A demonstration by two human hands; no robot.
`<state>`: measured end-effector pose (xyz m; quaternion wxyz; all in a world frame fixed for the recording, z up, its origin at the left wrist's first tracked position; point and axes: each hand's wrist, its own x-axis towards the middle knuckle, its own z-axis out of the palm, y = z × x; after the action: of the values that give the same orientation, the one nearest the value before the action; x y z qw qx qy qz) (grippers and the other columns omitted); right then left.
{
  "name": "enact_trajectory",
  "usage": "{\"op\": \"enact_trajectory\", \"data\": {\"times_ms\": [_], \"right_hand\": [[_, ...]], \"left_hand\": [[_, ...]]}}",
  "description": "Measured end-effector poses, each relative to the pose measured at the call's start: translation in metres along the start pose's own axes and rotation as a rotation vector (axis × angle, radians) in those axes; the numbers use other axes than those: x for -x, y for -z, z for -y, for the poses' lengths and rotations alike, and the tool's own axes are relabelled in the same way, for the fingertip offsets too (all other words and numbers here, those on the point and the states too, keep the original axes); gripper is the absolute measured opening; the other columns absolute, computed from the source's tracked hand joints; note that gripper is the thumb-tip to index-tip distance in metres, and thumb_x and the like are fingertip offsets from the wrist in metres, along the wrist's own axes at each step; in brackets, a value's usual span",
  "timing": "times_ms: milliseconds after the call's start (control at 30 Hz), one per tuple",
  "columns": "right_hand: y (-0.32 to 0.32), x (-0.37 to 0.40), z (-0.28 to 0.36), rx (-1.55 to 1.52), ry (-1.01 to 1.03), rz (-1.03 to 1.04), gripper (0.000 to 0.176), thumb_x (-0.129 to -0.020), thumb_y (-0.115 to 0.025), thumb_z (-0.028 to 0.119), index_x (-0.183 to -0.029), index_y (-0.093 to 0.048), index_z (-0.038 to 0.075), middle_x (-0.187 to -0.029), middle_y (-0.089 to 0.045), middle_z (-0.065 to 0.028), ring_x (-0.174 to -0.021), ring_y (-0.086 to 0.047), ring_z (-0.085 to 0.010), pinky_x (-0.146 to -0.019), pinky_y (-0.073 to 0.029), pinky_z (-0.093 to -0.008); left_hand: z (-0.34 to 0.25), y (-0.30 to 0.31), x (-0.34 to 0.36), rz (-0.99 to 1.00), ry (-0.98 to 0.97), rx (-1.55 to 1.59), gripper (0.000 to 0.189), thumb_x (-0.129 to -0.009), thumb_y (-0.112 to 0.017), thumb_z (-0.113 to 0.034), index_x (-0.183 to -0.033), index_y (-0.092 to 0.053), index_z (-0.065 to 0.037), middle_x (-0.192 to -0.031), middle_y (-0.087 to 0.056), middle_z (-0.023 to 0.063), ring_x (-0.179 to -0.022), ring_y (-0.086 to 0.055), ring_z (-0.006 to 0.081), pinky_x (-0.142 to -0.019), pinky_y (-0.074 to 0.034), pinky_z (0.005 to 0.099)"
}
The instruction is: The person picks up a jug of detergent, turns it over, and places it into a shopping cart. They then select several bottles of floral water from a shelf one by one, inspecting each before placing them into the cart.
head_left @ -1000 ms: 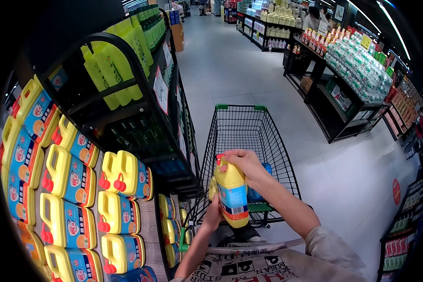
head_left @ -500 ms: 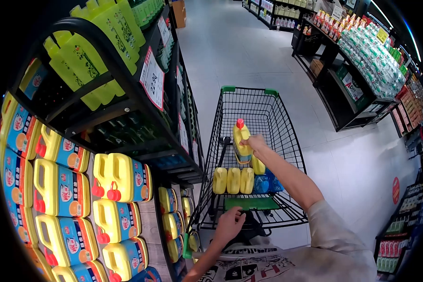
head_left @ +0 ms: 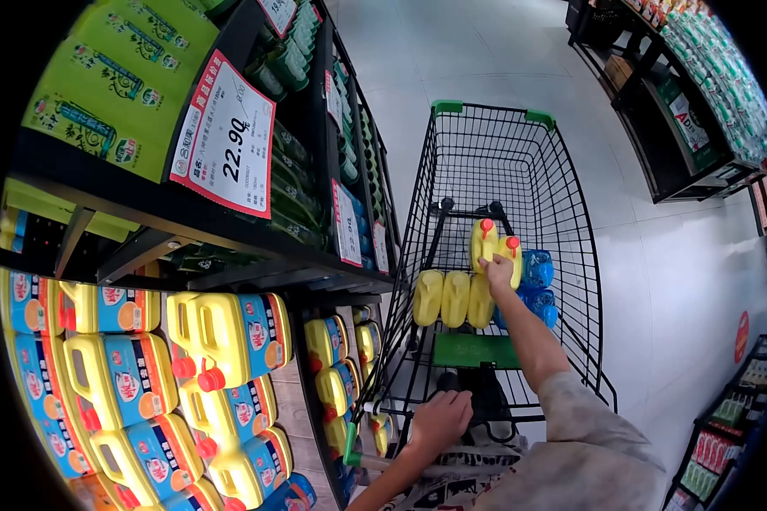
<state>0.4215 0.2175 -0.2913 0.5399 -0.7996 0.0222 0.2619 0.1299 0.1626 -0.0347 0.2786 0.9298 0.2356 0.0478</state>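
My right hand (head_left: 498,269) is closed on a yellow detergent jug (head_left: 483,238) with a red cap, upright inside the shopping cart (head_left: 433,175). Another red-capped yellow jug (head_left: 513,249) stands right beside it. Nearer to me, yellow jugs (head_left: 429,298) form a row, and blue bottles (head_left: 537,267) sit at their right. My left hand (head_left: 441,422) hovers over the cart's handle (head_left: 477,461), its fingers loosely bent with nothing visible in them. A green panel (head_left: 477,350) crosses the near end of the cart.
At left, several yellow jugs with blue labels (head_left: 128,379) are stacked beside a black shelf rack (head_left: 307,255) bearing green packs (head_left: 102,94) and a price sign (head_left: 226,140). A display stand (head_left: 673,111) is at far right. Pale floor (head_left: 648,281) lies right of the cart.
The jug in my right hand has gone down among the other jugs in the cart. My view has moved closer to the left shelf, and the cart appears further right.
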Motion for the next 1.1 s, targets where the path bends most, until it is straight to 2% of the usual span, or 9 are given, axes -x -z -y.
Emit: {"op": "enact_trajectory", "data": {"times_ms": [267,433,533,600,667,767,900,1000,1100], "right_hand": [[0.003,-0.009,-0.001,0.203,0.022,-0.048,0.027,-0.072,-0.077,0.013,-0.093,-0.068,-0.002,-0.078,-0.068,-0.0130,-0.071,-0.065,-0.0233,-0.068,-0.050,-0.0342],[0.032,0.021,0.039,0.499,0.193,0.002,0.041,-0.074,-0.075,0.021,-0.105,-0.062,-0.003,-0.093,-0.069,-0.0171,-0.086,-0.067,-0.0280,-0.077,-0.052,-0.0333],[0.055,0.063,0.055,0.191,0.259,0.142,0.031,-0.080,-0.064,0.014,-0.106,-0.060,-0.004,-0.084,-0.065,-0.0083,-0.076,-0.061,-0.0146,-0.068,-0.048,-0.0265],[0.071,0.126,0.090,-0.009,0.160,0.408,0.021,-0.084,-0.056,0.007,-0.101,-0.059,-0.005,-0.085,-0.065,-0.0056,-0.079,-0.060,-0.0117,-0.074,-0.046,-0.0228],[0.080,0.178,0.111,-0.033,0.202,0.686,0.019,-0.084,-0.055,0.000,-0.101,-0.058,-0.006,-0.087,-0.065,-0.0066,-0.080,-0.060,-0.0105,-0.076,-0.047,-0.0229],[0.079,0.247,0.145,0.027,0.306,0.826,0.018,-0.084,-0.058,0.000,-0.101,-0.059,-0.006,-0.087,-0.065,-0.0057,-0.082,-0.062,-0.0094,-0.077,-0.047,-0.0221],[0.071,0.313,0.161,0.146,0.551,0.760,0.016,-0.084,-0.060,0.002,-0.099,-0.061,-0.002,-0.085,-0.067,-0.0087,-0.079,-0.065,-0.0162,-0.074,-0.050,-0.0268],[0.069,0.331,0.137,0.230,0.746,0.787,0.020,-0.081,-0.065,0.007,-0.099,-0.061,0.000,-0.086,-0.066,-0.0139,-0.082,-0.065,-0.0305,-0.074,-0.052,-0.0363],[0.074,0.341,0.119,0.575,1.003,0.821,0.026,-0.078,-0.066,0.011,-0.102,-0.059,0.002,-0.089,-0.063,-0.0143,-0.085,-0.062,-0.0338,-0.074,-0.051,-0.0417]], "left_hand": [[0.004,0.006,-0.009,-0.002,0.007,-0.018,0.011,-0.083,-0.060,-0.020,-0.092,-0.062,-0.014,-0.072,-0.055,0.0002,-0.069,-0.060,0.0166,-0.053,-0.050,0.0301],[0.004,0.006,-0.012,-0.046,0.013,0.024,0.010,-0.083,-0.059,-0.020,-0.091,-0.061,-0.013,-0.072,-0.056,0.0019,-0.068,-0.061,0.0191,-0.055,-0.051,0.0327],[0.012,0.000,-0.013,-0.122,0.050,0.074,0.012,-0.082,-0.060,-0.017,-0.091,-0.063,-0.010,-0.076,-0.061,0.0057,-0.068,-0.063,0.0249,-0.056,-0.052,0.0357],[0.014,0.000,-0.016,-0.061,0.055,0.131,0.014,-0.083,-0.060,-0.012,-0.095,-0.062,-0.006,-0.083,-0.062,0.0091,-0.069,-0.063,0.0264,-0.059,-0.053,0.0335],[0.014,0.015,-0.024,-0.182,0.109,0.364,0.016,-0.083,-0.061,-0.009,-0.098,-0.061,-0.004,-0.088,-0.062,0.0105,-0.071,-0.064,0.0255,-0.061,-0.053,0.0319],[0.030,0.036,-0.027,-0.532,0.195,0.661,0.024,-0.082,-0.062,0.001,-0.106,-0.059,0.000,-0.098,-0.060,0.0133,-0.079,-0.065,0.0218,-0.068,-0.054,0.0277],[0.069,0.080,0.004,-0.903,0.429,0.574,0.026,-0.085,-0.060,0.002,-0.111,-0.056,0.001,-0.109,-0.055,0.0098,-0.098,-0.058,0.0168,-0.078,-0.051,0.0271],[0.115,0.096,0.036,-1.111,0.582,0.495,0.039,-0.085,-0.062,-0.002,-0.119,-0.045,0.003,-0.112,-0.050,0.0124,-0.102,-0.055,0.0172,-0.085,-0.049,0.0270],[0.139,0.116,0.051,-1.151,0.664,0.237,0.058,-0.080,-0.071,-0.015,-0.123,-0.039,0.008,-0.115,-0.048,0.0208,-0.110,-0.051,0.0320,-0.092,-0.046,0.0375]]}}
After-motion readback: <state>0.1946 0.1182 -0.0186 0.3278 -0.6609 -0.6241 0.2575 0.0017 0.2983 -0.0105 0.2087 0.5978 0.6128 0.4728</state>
